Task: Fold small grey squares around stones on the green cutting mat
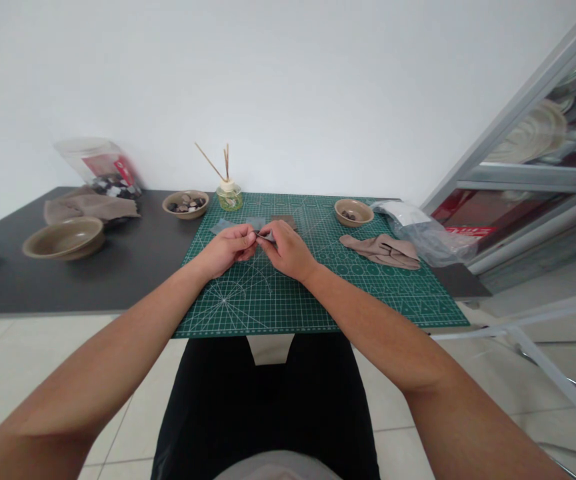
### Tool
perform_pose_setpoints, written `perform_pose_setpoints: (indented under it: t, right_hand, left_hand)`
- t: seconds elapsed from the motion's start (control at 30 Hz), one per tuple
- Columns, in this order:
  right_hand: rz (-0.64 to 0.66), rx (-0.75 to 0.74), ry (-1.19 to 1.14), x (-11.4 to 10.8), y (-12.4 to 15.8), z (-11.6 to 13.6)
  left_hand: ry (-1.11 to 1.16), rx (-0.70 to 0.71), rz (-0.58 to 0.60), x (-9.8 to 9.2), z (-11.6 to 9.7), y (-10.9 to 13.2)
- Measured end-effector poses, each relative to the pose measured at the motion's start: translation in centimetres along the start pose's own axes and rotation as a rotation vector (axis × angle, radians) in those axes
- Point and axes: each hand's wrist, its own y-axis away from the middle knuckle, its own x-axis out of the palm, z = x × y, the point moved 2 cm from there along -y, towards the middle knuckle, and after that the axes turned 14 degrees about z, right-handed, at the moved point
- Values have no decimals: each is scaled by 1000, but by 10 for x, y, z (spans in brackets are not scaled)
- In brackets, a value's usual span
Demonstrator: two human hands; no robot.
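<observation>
Over the middle of the green cutting mat (248, 300), my left hand (232, 249) and my right hand (289, 251) meet, fingertips almost touching. Thumb and fingers of the left one pinch a small dark piece, mostly hidden by the fingers. In my right hand is a small, thin grey sheet (269, 236), perhaps sandpaper, bent at the fingertips against the dark piece. Just beyond the hands lie flat grey sheets (255, 222) and a brown sheet (285, 219), the latter partly covered by my right hand.
A bowl of dark and brown stone-like pieces (186, 205) stands back left beside a reed diffuser (229, 197). Rightward are a small bowl (354, 212), a brown cloth (385, 251) and a clear plastic bag (421, 233). Far left: a larger bowl (65, 240), another cloth (85, 205), a filled bag (105, 167).
</observation>
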Motion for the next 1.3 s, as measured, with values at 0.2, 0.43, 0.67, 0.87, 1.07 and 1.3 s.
perform_pose_setpoints:
  t: [0.2, 0.43, 0.67, 0.87, 1.07, 1.3]
  right_hand:
    - [8, 12, -5, -2, 1, 1]
    - [6, 37, -25, -2, 1, -1]
    - [-33, 157, -94, -3, 1, -7]
    - [-13, 234, -188, -4, 1, -11]
    - [12, 187, -231, -2, 0, -12]
    - [15, 194, -249, -3, 0, -10]
  left_hand:
    - [12, 3, -7, 2, -2, 0]
    - [-98, 61, -76, -1, -1, -1]
    - [-123, 105, -199, -5, -1, -1]
    - [-151, 130, -242, -7, 0, -1]
    - [-214, 110, -238, -9, -1, 0]
    - [-237, 75, -249, -11, 1, -1]
